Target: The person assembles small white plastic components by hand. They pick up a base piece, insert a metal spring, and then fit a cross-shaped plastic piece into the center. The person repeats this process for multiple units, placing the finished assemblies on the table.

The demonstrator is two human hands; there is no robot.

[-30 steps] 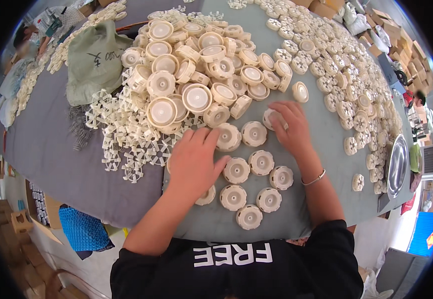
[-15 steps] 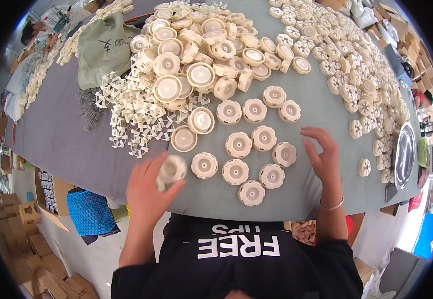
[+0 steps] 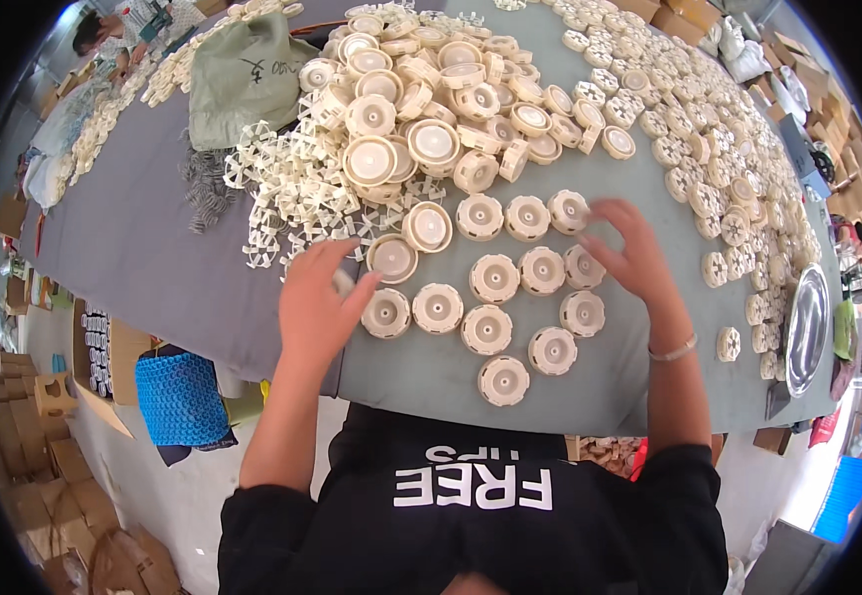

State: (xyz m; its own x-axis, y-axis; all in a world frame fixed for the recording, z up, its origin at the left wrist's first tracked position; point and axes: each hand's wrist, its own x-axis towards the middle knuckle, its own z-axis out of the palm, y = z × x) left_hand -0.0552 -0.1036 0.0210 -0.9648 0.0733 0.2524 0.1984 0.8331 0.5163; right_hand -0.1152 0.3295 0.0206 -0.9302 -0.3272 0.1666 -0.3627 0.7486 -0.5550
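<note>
My left hand (image 3: 318,302) curls its fingers and thumb around a pale round piece that looks like a plastic cap (image 3: 343,282), mostly hidden by the hand. Just right of its thumb lies a cream cap with a notched rim (image 3: 386,313). My right hand (image 3: 634,250) has its thumb and forefinger apart, their tips at the right edge of another notched cap (image 3: 570,211). Its thumb is also close to the cap below (image 3: 585,266). Several more such caps (image 3: 493,279) lie hollow side up between my hands. Two smooth-rimmed caps (image 3: 426,227) overlap near the heap.
A large heap of caps (image 3: 434,142) rises at the far middle, beside small white pronged clips (image 3: 297,188) and a green cloth bag (image 3: 248,84). Rows of round pieces (image 3: 689,149) cover the right side, near a steel tray (image 3: 806,332). Another person (image 3: 123,40) sits far left.
My left hand has moved up and set one cap down beside the row. My right hand has reached forward, and two caps at the upper right now lie nearer to me. The view has shifted slightly.
</note>
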